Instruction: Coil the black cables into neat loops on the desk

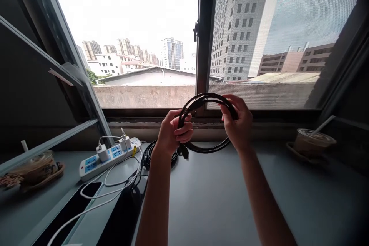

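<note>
Both my hands hold a coiled black cable [211, 150] up in front of the window, above the table. The fingers of my left hand [175, 130] wrap round the left side of the loops. A dark plug end [183, 151] hangs just below that hand. On the right side of the coil, my right hand [238, 119] grips the bundled strands between thumb and fingers. The loops form a rough ring, with its lower part sagging between my wrists. Behind my left wrist, another coil of black cable [147, 153] lies on the table, partly hidden.
A white power strip [86, 167] with chargers plugged in stands on the left, and white cables [108, 196] trail from it. Dark flat devices [72, 209] lie at the front left. Drink cups stand at left [40, 167] and right [314, 142]. The window frame [204, 46] rises behind.
</note>
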`<state>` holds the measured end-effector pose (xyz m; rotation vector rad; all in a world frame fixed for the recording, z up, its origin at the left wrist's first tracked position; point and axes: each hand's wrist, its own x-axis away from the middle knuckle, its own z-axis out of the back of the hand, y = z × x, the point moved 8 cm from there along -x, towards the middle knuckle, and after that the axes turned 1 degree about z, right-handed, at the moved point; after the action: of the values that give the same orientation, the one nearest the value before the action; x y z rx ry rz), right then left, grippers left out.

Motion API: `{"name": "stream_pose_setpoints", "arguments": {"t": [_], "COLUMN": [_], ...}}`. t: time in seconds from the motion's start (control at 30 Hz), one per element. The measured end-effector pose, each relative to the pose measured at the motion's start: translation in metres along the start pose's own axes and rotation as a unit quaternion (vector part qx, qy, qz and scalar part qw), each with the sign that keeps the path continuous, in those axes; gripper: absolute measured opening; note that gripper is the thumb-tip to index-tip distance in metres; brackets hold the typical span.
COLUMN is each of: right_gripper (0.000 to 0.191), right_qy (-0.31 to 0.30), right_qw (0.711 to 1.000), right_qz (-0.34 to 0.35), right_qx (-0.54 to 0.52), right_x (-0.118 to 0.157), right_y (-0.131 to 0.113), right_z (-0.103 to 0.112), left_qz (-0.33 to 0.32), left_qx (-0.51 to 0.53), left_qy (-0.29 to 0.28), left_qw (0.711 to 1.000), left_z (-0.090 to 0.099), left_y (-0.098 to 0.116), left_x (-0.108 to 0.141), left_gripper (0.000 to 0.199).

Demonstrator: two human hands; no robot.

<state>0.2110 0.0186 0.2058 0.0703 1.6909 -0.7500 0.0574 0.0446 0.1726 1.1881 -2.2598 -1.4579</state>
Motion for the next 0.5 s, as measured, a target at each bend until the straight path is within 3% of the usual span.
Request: {"name": "stream_pose_setpoints", "arguments": {"t": [0.13, 0.27, 0.5], "right_gripper": [0.015, 0.011, 0.023], "right_qy": [-0.035, -0.031, -0.063], "right_qw": [0.999, 0.998, 0.997], "right_qz": [0.023, 0.048, 0.035], "right_qx": [0.027, 0.015, -0.02], "right_x": [0.001, 0.0, -0.001], "right_y": [-0.007, -0.021, -0.037], "right_z": [-0.006, -0.003, -0.003], "left_qz": [0.012, -0.019, -0.067], "left_qx": [-0.027, -0.056, -0.117], "left_qy": [0.011, 0.037, 0.09], "left_qw": [1.0, 0.998, 0.987], "left_z": [0.002, 0.005, 0.003], "left_y": [-0.004, 0.0, 0.01], "left_x": [-0.001, 0.0, 0.004], "left_gripper": [0.035, 0.029, 0.034]}}
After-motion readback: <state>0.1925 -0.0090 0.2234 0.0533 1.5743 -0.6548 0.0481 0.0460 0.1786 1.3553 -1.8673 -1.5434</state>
